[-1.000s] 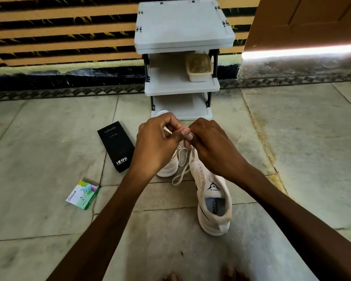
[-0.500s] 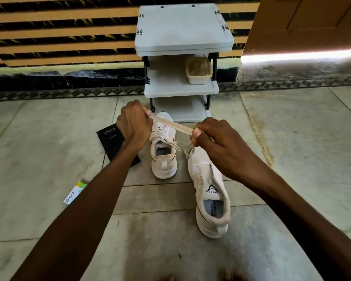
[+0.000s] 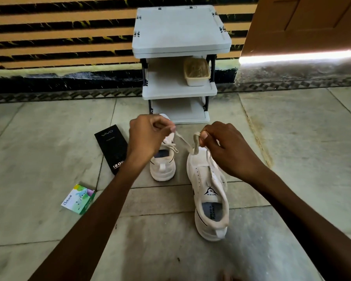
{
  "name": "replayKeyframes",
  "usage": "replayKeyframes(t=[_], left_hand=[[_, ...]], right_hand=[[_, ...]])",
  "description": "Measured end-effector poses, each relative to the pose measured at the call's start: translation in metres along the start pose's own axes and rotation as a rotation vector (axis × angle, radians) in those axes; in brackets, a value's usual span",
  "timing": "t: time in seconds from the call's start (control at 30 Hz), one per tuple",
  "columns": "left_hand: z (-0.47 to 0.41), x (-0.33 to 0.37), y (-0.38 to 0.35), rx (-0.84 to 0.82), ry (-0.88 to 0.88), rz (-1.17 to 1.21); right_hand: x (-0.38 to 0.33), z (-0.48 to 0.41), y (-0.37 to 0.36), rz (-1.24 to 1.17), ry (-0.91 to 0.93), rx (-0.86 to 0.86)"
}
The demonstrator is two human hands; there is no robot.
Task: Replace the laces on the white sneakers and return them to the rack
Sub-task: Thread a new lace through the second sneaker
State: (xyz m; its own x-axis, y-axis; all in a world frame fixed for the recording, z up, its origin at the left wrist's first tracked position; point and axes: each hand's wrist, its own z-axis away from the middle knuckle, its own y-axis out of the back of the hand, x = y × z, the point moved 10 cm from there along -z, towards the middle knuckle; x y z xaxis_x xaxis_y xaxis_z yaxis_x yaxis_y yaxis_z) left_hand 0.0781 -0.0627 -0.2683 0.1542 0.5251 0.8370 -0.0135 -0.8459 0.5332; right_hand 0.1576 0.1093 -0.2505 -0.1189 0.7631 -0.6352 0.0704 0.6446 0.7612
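1. Pale grey stone-tiled floor (image 3: pixel 49 151) underfoot, and everything sits on it.
2. White plastic three-tier rack (image 3: pixel 180 31) against the striped wall, with a beige plastic tub (image 3: pixel 197 74) on its middle shelf.
3. Nearer white sneaker (image 3: pixel 207 191), upright, heel towards the person, eyelets bare.
4. Second white sneaker (image 3: pixel 163 169), just beside it on the left, close to the rack's foot, with its lace in.
5. Flat black cardboard box (image 3: pixel 111 147), left of the shoes.
6. Left hand (image 3: pixel 148 136), fingers curled, pinching one end of a flat off-white lace (image 3: pixel 183 141).
7. Right hand (image 3: pixel 227 147), thumb and forefinger nipping the other end.
8. Small green printed packet (image 3: pixel 78 198), further left.
9. The lace sags between both hands to the nearer sneaker's front.
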Motion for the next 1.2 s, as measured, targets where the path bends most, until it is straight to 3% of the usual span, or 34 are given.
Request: replayKeyframes(t=[0.13,0.47,0.73,0.93,1.2], left_hand=[[0.033,0.040,-0.018,-0.199,-0.097,0.036],[0.049,0.051,-0.031,-0.274,-0.131,-0.006],[0.049,0.058,-0.031,-0.213,-0.229,-0.109],[0.042,0.049,-0.040,-0.186,-0.224,-0.319],[-0.028,-0.059,-0.024,-0.015,0.071,-0.636]], right_hand=[[0.014,-0.003,-0.006,-0.010,-0.005,-0.007],[0.016,-0.004,-0.013,0.009,0.052,-0.092],[0.002,0.001,-0.011,0.072,0.064,-0.077],[0.006,0.001,-0.018,0.164,0.027,-0.119],[0.015,0.001,0.009,0.134,-0.068,-0.162]])
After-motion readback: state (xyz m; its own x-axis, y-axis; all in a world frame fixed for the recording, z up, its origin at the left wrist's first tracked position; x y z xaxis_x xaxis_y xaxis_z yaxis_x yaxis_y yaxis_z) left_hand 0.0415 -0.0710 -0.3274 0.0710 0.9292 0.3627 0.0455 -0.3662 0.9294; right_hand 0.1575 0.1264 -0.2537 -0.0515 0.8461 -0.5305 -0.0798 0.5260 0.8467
